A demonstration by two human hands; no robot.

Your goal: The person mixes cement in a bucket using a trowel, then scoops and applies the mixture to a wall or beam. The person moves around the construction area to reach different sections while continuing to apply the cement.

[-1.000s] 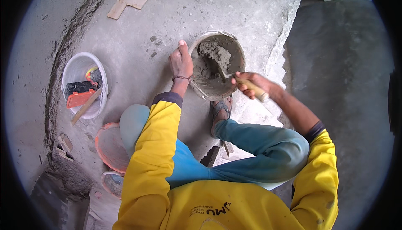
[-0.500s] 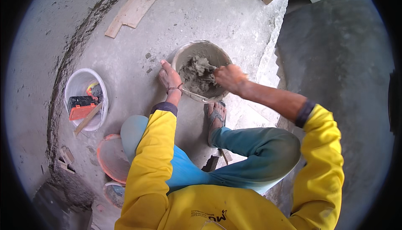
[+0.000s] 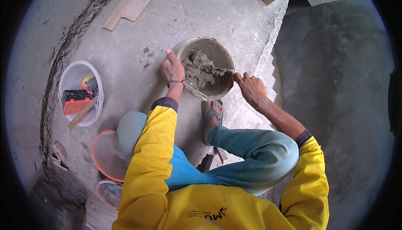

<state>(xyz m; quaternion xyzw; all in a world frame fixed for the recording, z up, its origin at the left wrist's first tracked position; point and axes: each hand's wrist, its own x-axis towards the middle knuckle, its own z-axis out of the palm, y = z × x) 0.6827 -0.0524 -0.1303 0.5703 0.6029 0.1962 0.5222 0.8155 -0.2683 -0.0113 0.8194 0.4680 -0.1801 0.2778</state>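
A round bucket stands on the concrete floor in front of me, with thick wet grey mortar inside. My left hand is closed on the bucket's left side, its fingers partly hidden against the wall. My right hand, at the right rim, is closed round the handle of a trowel. The trowel's thin metal neck crosses into the bucket; its blade is mostly hidden by the mortar.
To the left, a white bucket holds an orange-and-black case and a wooden stick. An orange-rimmed tub is by my left knee. A board lies farther off. The slab's broken edge runs along the right.
My right hand has moved right and slightly down, from over the mortar to the bucket's right rim. The mortar has shifted inside, and the bucket is slightly farther right in view.
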